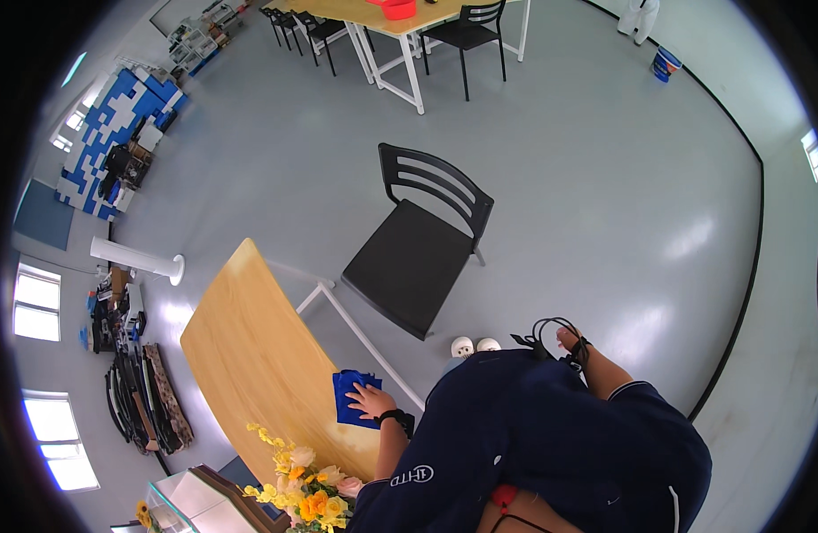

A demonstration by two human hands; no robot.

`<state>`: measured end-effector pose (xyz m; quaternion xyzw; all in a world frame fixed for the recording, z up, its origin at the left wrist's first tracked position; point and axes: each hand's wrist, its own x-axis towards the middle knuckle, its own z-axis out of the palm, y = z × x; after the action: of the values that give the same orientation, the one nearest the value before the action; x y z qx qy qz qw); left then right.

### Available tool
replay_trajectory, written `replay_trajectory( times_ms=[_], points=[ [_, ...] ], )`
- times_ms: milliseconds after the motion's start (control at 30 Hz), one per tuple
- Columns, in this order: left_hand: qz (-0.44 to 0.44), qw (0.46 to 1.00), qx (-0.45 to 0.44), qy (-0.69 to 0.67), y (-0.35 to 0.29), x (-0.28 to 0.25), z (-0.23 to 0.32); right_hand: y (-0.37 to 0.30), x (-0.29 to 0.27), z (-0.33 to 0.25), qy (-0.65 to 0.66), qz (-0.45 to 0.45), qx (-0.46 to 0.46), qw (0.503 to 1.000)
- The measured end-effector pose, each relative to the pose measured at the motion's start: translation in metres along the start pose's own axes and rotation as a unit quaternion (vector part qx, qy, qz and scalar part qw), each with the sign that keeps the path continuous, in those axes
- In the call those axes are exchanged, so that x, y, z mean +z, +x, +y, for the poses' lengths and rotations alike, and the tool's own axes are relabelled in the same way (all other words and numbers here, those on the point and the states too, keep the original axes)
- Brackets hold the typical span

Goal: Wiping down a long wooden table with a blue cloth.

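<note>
My left hand (371, 401) lies on a folded blue cloth (347, 410), fingers spread and flat against it. The cloth rests near the edge of a light wood table (258, 342), on my side. A black band (396, 419) circles my left wrist. Away from the table, my right hand (568, 339) hangs by my right side, next to a loop of black cable (544, 330). Its fingers are mostly hidden, so whether it grips the cable cannot be made out.
A black chair (410, 262) stands ahead, beyond the table's white leg (371, 342). Yellow and pink flowers (311, 493) sit at the table's near end. Farther off are another table (400, 19) with a red bowl (398, 9), a black chair (466, 35) and a blue bucket (666, 65).
</note>
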<state>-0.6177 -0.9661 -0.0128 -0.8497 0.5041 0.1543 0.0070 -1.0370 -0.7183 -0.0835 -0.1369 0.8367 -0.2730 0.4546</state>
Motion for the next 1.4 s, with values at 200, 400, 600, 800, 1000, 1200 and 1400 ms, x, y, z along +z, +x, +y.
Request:
replay_trajectory(
  times_ms=[200,400,600,800,1000,1200,1400],
  points=[
    [-0.025,0.999,0.01,-0.022,0.004,-0.006,-0.001,0.008,0.01,0.002,-0.017,0.025,0.005,1.0],
    [-0.009,0.947,0.062,-0.315,0.022,-0.017,0.004,0.006,-0.008,-0.016,-0.129,-0.006,0.017,0.991],
    [-0.088,0.829,0.107,-0.542,0.0,-0.065,0.114,0.05,-0.031,0.022,-0.125,0.017,-0.07,0.989],
    [-0.367,0.491,0.12,-0.781,-0.058,-0.122,0.251,0.112,-0.088,-0.001,-0.093,-0.006,-0.082,0.992],
    [-0.375,0.515,0.185,-0.748,-0.126,-0.104,0.385,0.157,-0.174,0.029,-0.007,-0.004,-0.035,0.999],
    [-0.421,0.536,0.192,-0.706,-0.19,-0.064,0.482,0.168,-0.232,0.102,0.101,0.024,0.09,0.991],
    [-0.475,0.57,0.231,-0.629,-0.209,-0.041,0.556,0.173,-0.256,0.123,0.218,0.083,0.158,0.959]
  ],
)
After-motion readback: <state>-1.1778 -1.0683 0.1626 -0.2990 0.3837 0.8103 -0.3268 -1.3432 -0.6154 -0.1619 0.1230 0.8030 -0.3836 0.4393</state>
